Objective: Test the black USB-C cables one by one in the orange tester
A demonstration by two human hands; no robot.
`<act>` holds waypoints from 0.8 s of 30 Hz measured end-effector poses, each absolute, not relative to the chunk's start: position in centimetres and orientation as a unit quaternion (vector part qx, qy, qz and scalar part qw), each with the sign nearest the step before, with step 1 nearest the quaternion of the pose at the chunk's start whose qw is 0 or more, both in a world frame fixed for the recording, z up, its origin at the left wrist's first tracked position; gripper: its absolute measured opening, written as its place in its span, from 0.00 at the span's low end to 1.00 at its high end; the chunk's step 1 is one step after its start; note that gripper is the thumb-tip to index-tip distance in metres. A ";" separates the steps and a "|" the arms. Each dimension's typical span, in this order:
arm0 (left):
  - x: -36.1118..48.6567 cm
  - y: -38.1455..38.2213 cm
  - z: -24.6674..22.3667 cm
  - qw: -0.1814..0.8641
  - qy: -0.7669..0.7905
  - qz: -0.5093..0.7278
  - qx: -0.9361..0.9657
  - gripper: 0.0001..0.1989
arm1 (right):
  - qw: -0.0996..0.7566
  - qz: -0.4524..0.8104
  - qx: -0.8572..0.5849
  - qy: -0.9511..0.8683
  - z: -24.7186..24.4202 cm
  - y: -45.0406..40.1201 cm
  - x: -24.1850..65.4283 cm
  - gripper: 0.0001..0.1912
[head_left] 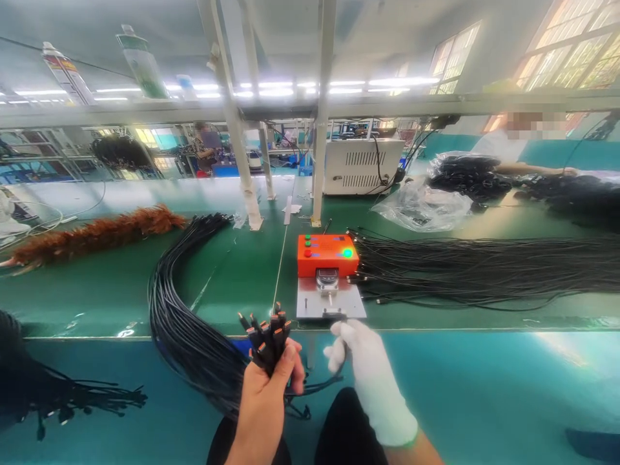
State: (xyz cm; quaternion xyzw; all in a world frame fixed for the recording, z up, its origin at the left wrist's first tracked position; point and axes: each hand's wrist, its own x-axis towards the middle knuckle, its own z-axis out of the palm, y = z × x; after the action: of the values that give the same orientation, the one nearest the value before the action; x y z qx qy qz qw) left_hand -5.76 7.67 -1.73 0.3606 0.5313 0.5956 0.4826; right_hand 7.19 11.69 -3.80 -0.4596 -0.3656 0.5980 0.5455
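Observation:
My bare left hand [274, 391] is closed round a bundle of black cables [208, 361], whose orange-tipped connectors [264, 336] fan out above the thumb. The bundle curves back over the bench edge onto the green top. My right hand [356, 352], in a white glove, has its fingers pinched on a black cable at the front of a metal plate [305, 303]. Part of that cable is hidden by the glove. On the plate sits a small round digital gauge [328, 279], and behind it an orange box [320, 255] with a lit green light.
Many black cables [465, 265] lie across the bench to the right. A brown feather duster [97, 236] rests at the left. Behind stand shelf posts [320, 129], a white metal case [361, 166] and clear plastic bags [426, 203]. A co-worker [508, 142] is at the far right.

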 end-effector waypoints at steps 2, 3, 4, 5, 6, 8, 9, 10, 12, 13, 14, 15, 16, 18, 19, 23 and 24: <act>-5.8 7.8 -2.1 0.509 0.518 0.594 0.346 0.16 | 0.518 0.624 -0.458 -0.364 -5.1 12.3 7.4 0.09; -5.9 7.9 -2.3 0.518 0.519 0.588 0.341 0.17 | 0.509 0.630 -0.461 -0.363 -5.6 12.6 7.4 0.09; -5.9 8.0 -2.5 0.521 0.523 0.582 0.341 0.18 | 0.505 0.633 -0.464 -0.360 -6.0 12.8 7.3 0.09; -5.9 8.1 -2.7 0.521 0.526 0.577 0.344 0.19 | 0.504 0.634 -0.466 -0.357 -6.2 13.0 7.2 0.09; -5.9 8.2 -2.8 0.519 0.527 0.575 0.348 0.20 | 0.503 0.634 -0.468 -0.355 -6.3 13.1 7.2 0.09; -5.9 8.2 -3.0 0.511 0.525 0.577 0.361 0.20 | 0.501 0.642 -0.462 -0.353 -6.4 13.3 7.0 0.09; -5.9 8.2 -3.0 0.510 0.525 0.576 0.363 0.19 | 0.502 0.645 -0.456 -0.352 -6.4 13.4 7.0 0.09; -5.9 8.1 -3.0 0.511 0.525 0.575 0.363 0.19 | 0.504 0.648 -0.451 -0.350 -6.3 13.5 7.0 0.09; -5.9 8.0 -3.0 0.518 0.527 0.573 0.353 0.18 | 0.509 0.651 -0.445 -0.345 -6.3 13.6 7.0 0.09; -5.9 8.0 -3.0 0.523 0.525 0.574 0.348 0.17 | 0.512 0.651 -0.445 -0.341 -6.2 13.6 7.0 0.09; -5.9 8.0 -3.0 0.529 0.517 0.579 0.344 0.17 | 0.516 0.649 -0.445 -0.338 -6.2 13.7 7.0 0.09; -5.8 8.0 -3.1 0.534 0.502 0.586 0.345 0.17 | 0.519 0.648 -0.444 -0.335 -6.2 13.7 7.0 0.09; -5.8 8.0 -3.1 0.539 0.484 0.595 0.347 0.17 | 0.522 0.648 -0.444 -0.333 -6.2 13.7 6.9 0.09; -5.9 8.2 -3.3 0.547 0.452 0.607 0.357 0.18 | 0.527 0.646 -0.443 -0.329 -6.2 13.8 6.8 0.09; -6.0 8.2 -3.4 0.549 0.445 0.607 0.363 0.19 | 0.526 0.646 -0.445 -0.328 -6.2 13.9 6.8 0.09; -6.4 8.2 -3.5 0.529 0.487 0.581 0.381 0.21 | 0.524 0.646 -0.449 -0.326 -6.4 14.1 6.7 0.09; -6.5 8.1 -3.4 0.521 0.500 0.573 0.387 0.20 | 0.524 0.645 -0.447 -0.330 -6.4 14.2 6.6 0.09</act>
State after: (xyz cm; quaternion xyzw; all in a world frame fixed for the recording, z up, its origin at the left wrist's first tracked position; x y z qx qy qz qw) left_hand -6.51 8.14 -3.37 0.3874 0.5003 0.5728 0.5211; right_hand 6.64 14.17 -6.43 -0.4474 -0.3297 0.6454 0.5240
